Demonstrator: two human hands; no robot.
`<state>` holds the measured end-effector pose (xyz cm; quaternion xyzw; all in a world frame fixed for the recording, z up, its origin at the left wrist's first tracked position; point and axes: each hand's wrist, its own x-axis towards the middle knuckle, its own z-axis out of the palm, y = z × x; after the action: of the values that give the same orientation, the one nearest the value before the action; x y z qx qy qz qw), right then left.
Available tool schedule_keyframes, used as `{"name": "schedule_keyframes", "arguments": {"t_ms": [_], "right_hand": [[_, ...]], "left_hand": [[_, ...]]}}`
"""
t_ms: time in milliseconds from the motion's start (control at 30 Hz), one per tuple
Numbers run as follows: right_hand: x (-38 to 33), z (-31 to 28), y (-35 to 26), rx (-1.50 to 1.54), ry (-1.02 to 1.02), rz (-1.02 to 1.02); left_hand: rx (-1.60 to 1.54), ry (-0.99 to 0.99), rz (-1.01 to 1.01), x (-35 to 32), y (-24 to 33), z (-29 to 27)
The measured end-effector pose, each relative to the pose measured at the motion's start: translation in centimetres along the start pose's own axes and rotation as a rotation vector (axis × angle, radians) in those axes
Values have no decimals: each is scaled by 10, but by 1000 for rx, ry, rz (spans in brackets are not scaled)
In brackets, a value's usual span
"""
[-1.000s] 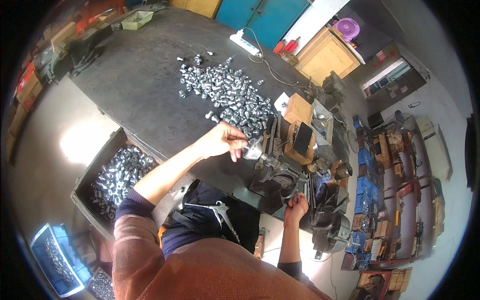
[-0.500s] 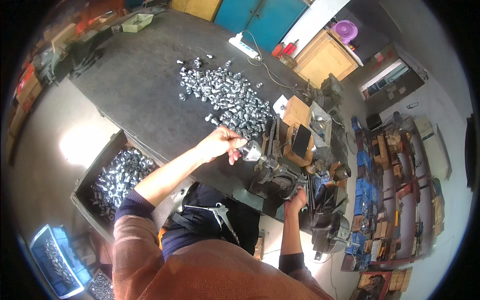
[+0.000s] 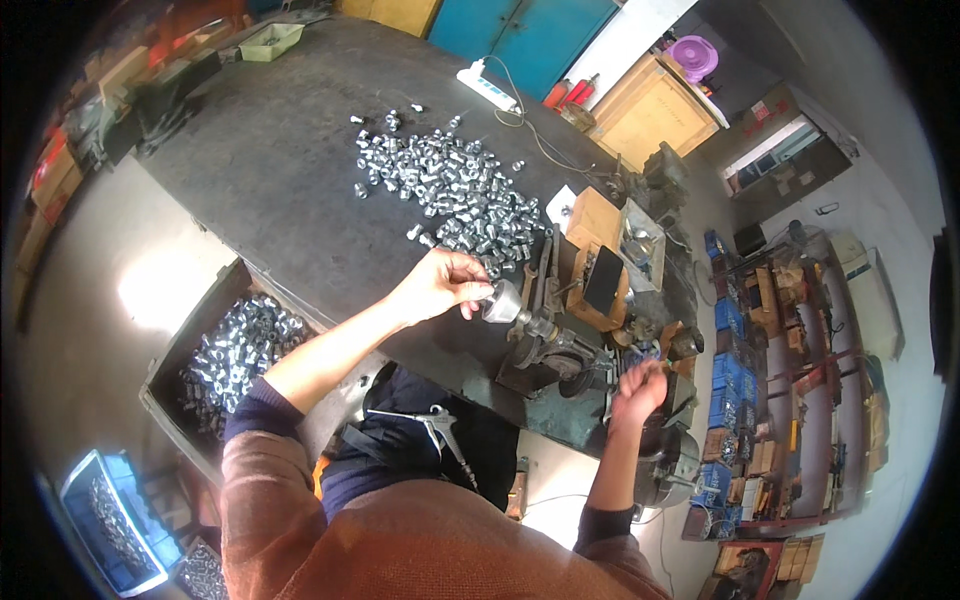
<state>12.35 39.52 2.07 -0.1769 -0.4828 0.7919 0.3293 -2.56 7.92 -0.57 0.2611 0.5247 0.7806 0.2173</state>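
Note:
My left hand is closed in a pinch at the mouth of a silver drill chuck, thumb and fingertips touching its front. Whatever is between the fingertips is hidden. The chuck sits on the left end of a small bench machine with dark round wheels. Right of these wheels, my right hand hangs over the bench edge, smeared by motion, its fingers not readable. Behind the left hand spreads a heap of shiny metal fittings on the dark worktable.
A grey bin of metal fittings stands left of my forearm. Wrenches and wooden boxes lie beyond the machine. An air blow gun rests across my lap. Farther off are a power strip and a motor.
My right hand has left the machine's wheel and moved right and slightly up. The chuck looks smoother, its surface blurred. My left hand stays at the chuck.

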Motion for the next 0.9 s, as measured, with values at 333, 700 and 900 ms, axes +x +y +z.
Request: {"name": "schedule_keyframes", "arguments": {"t_ms": [333, 700, 900], "right_hand": [[70, -22, 90, -297, 183, -114], [79, -38, 95, -322, 85, -74], [69, -27, 88, -397, 10, -140]], "left_hand": [[-36, 97, -113, 0, -22, 5], [52, 193, -63, -6, 4, 30], [60, 251, -35, -7, -3, 30]]}}
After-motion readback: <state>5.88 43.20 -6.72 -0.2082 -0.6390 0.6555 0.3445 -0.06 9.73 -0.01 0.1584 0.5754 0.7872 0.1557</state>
